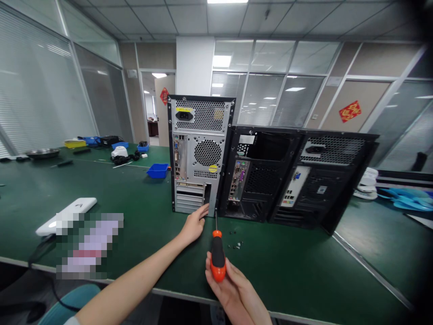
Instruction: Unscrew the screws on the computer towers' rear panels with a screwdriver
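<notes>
Screws [238, 245] before computer cases [260, 178], on table [287, 268]

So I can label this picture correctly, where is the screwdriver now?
In the head view, the screwdriver is low, just right of centre, in the right hand, its tip by the lower right corner of the silver-backed computer tower.

Green table [304, 271]: three cases [259, 178], centre to right; screws [239, 245], lower centre; blue tray [158, 171], centre left; white device [69, 215], lower left.

And we're in an office here: glass walls [91, 27] with blinds [30, 81], left and far, tiled ceiling [189, 18] above, computers [262, 180] lined up on a green table [135, 203].
</notes>
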The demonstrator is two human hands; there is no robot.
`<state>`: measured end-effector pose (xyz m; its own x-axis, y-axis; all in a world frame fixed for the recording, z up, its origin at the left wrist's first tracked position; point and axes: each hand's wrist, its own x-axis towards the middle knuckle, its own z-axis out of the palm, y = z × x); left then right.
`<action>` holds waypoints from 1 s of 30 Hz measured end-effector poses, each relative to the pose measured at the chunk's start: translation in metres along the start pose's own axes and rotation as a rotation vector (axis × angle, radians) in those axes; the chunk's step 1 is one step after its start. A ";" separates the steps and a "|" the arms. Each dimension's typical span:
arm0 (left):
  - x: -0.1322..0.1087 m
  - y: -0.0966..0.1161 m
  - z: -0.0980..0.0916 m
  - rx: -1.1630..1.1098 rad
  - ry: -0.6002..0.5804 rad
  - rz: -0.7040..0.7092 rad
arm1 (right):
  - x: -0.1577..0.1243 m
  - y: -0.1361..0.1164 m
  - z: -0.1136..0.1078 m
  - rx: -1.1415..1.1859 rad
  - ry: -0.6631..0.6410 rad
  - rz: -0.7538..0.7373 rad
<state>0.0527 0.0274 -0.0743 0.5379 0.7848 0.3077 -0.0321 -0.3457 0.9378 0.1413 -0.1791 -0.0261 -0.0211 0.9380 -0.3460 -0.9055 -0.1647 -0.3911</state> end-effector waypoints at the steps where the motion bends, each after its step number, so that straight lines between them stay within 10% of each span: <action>1: 0.000 0.000 0.000 0.002 0.001 -0.001 | 0.000 0.000 0.000 0.004 0.000 0.008; 30: 0.000 0.002 0.001 0.015 0.012 -0.012 | -0.001 -0.001 -0.002 0.030 -0.063 0.018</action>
<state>0.0537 0.0258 -0.0724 0.5280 0.7951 0.2985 -0.0131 -0.3439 0.9389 0.1430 -0.1806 -0.0271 -0.0636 0.9523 -0.2985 -0.9170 -0.1737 -0.3589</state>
